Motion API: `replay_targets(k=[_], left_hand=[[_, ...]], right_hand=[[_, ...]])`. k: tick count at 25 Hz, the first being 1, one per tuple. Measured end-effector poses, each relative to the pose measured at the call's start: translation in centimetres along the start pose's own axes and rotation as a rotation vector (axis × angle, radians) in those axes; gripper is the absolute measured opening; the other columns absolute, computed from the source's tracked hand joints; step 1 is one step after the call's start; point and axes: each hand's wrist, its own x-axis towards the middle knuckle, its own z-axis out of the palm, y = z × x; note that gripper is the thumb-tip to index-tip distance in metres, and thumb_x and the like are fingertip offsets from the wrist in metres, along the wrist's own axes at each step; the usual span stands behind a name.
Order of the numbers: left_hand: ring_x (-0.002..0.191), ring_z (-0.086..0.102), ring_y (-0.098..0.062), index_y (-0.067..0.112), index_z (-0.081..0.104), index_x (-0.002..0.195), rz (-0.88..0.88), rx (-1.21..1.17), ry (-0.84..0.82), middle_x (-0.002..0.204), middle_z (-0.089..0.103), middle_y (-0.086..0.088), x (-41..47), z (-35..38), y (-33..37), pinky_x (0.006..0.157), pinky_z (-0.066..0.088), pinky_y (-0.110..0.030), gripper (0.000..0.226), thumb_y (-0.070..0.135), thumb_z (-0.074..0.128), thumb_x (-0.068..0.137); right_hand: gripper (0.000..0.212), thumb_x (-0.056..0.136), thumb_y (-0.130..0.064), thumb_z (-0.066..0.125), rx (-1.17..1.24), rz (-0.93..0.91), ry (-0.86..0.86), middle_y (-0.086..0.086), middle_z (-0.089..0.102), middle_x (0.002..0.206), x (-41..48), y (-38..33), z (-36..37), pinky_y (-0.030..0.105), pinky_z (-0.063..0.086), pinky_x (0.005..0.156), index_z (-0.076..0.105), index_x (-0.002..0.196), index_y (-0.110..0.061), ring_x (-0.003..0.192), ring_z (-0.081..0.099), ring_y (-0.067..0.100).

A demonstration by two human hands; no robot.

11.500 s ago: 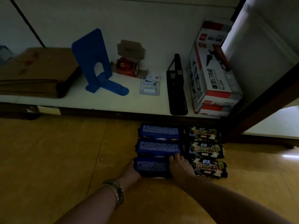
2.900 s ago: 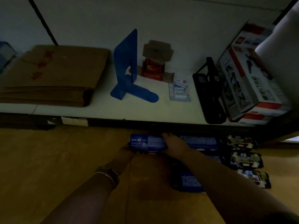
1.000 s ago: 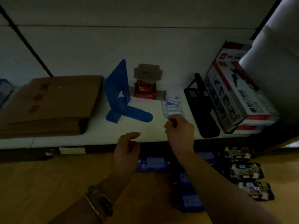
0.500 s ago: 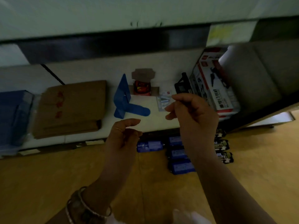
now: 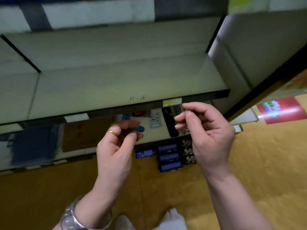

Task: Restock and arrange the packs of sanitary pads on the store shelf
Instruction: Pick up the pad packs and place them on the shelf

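Observation:
Several blue packs of sanitary pads (image 5: 168,157) lie in a column on the wooden floor below the lowest shelf, with one more blue pack (image 5: 144,153) lying apart to their left. Dark patterned packs (image 5: 187,153) lie to their right, partly hidden behind my right hand. My left hand (image 5: 114,151) and my right hand (image 5: 207,131) are raised in front of me, well above the packs, fingers loosely curled and holding nothing. A bare white shelf board (image 5: 116,83) spans the view above my hands.
On the lowest shelf sit a flat cardboard stack (image 5: 83,135), a blue bookend (image 5: 141,128), a small white packet (image 5: 155,121) and a black case (image 5: 169,120). A blue bin (image 5: 33,143) stands at the left. A red sheet (image 5: 280,110) lies at the right.
The view has risen from the floor to a higher, bare shelf. Both hands left the blue packs on the floor and came up empty in front of me.

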Motion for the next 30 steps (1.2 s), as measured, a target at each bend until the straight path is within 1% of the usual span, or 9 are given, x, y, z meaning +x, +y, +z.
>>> replay_targets(k=[3,6,11,14,16,20,25,28,30], left_hand=[[0.073,0.065,-0.004,0.016,0.064,0.088,0.079,-0.025,0.002,0.082,0.067,-0.001,-0.9,0.6,5.6,0.065,0.051,-0.014,0.025,-0.004,0.050,0.088],[0.071,0.065,-0.003,0.016,0.063,0.088,0.159,-0.062,0.018,0.076,0.068,0.006,-1.7,1.9,11.1,0.061,0.051,-0.013,0.024,-0.004,0.050,0.088],[0.072,0.064,-0.005,0.011,0.062,0.091,0.324,-0.100,0.024,0.084,0.065,0.001,-2.3,4.1,18.0,0.069,0.051,-0.013,0.023,-0.006,0.048,0.089],[0.070,0.062,-0.005,0.011,0.062,0.091,0.398,-0.122,0.022,0.085,0.064,-0.001,-2.5,5.6,21.0,0.069,0.051,-0.014,0.023,-0.007,0.048,0.088],[0.069,0.062,-0.006,0.012,0.062,0.090,0.442,-0.130,0.040,0.084,0.064,-0.001,-2.2,6.4,22.1,0.069,0.051,-0.015,0.024,-0.008,0.048,0.088],[0.067,0.061,-0.005,0.014,0.062,0.089,0.428,-0.157,0.065,0.080,0.063,-0.001,-1.3,7.0,22.5,0.068,0.050,-0.015,0.025,-0.007,0.049,0.088],[0.067,0.061,-0.006,0.014,0.063,0.087,0.360,-0.179,0.085,0.080,0.063,-0.002,2.4,6.9,22.6,0.068,0.051,-0.015,0.025,-0.007,0.049,0.088],[0.068,0.061,-0.005,0.014,0.062,0.088,0.339,-0.180,0.031,0.085,0.062,-0.003,5.3,7.0,22.3,0.067,0.051,-0.014,0.024,-0.006,0.049,0.088],[0.066,0.060,-0.003,0.014,0.061,0.088,0.302,-0.180,0.005,0.082,0.061,-0.003,7.6,6.8,22.3,0.067,0.051,-0.014,0.024,-0.006,0.048,0.088]], right_hand=[[0.019,0.088,-0.001,0.053,0.057,-0.037,-0.003,-0.003,0.068,0.070,2.3,-5.0,-1.9,0.020,0.052,0.061,0.064,0.092,-0.016,0.062,0.066,0.012],[0.022,0.088,0.002,0.052,0.097,-0.112,-0.032,-0.001,0.067,0.072,4.7,-9.7,-3.7,0.023,0.052,0.061,0.063,0.093,-0.016,0.063,0.065,0.014],[0.016,0.087,-0.007,0.051,0.118,-0.306,-0.072,0.003,0.066,0.075,7.8,-15.3,-6.1,0.023,0.053,0.061,0.062,0.094,-0.017,0.065,0.065,0.015],[0.015,0.087,-0.009,0.051,0.114,-0.363,-0.104,0.005,0.066,0.076,9.1,-17.7,-8.0,0.022,0.053,0.062,0.062,0.094,-0.015,0.067,0.065,0.015],[0.016,0.086,-0.010,0.052,0.114,-0.380,-0.114,0.002,0.067,0.076,10.0,-18.6,-8.9,0.022,0.053,0.062,0.063,0.092,-0.019,0.066,0.065,0.014],[0.019,0.085,-0.007,0.055,0.071,-0.331,-0.128,-0.005,0.067,0.073,11.7,-18.8,-9.4,0.026,0.055,0.061,0.064,0.088,-0.023,0.065,0.066,0.014],[0.026,0.087,0.003,0.055,0.000,-0.204,-0.159,0.000,0.067,0.075,14.5,-17.7,-8.2,0.044,0.055,0.065,0.065,0.085,-0.021,0.070,0.064,0.023],[0.029,0.087,0.001,0.057,-0.071,-0.179,-0.170,-0.001,0.067,0.075,16.3,-16.6,-6.9,0.049,0.054,0.068,0.065,0.083,-0.027,0.071,0.063,0.030],[0.026,0.087,-0.004,0.058,-0.149,-0.137,-0.161,0.001,0.068,0.076,18.1,-15.6,-5.9,0.049,0.053,0.070,0.066,0.083,-0.028,0.073,0.063,0.031]])
